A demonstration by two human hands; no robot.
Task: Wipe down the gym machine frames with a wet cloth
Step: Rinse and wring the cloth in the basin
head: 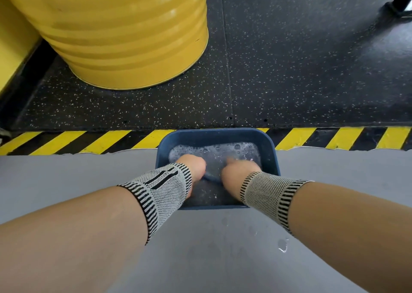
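Both hands down in blue basin (270, 150), in suds. Cloth (213, 176) sunk between them — long axis crosswise. Left hand (192, 164), right hand (236, 171) equally near; grasp hidden, cannot tell.

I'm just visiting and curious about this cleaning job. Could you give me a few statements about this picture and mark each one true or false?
1. Both hands, left hand and right hand, are down in the blue basin. True.
2. The water in the basin is clear and still. False: foam covers it.
3. A yellow drum stands on the dark speckled floor. True.
4. The basin sits on top of the drum. False: it rests on the grey surface, at the striped tape.
5. The wrists are bare. False: each wears a knitted wrist band.
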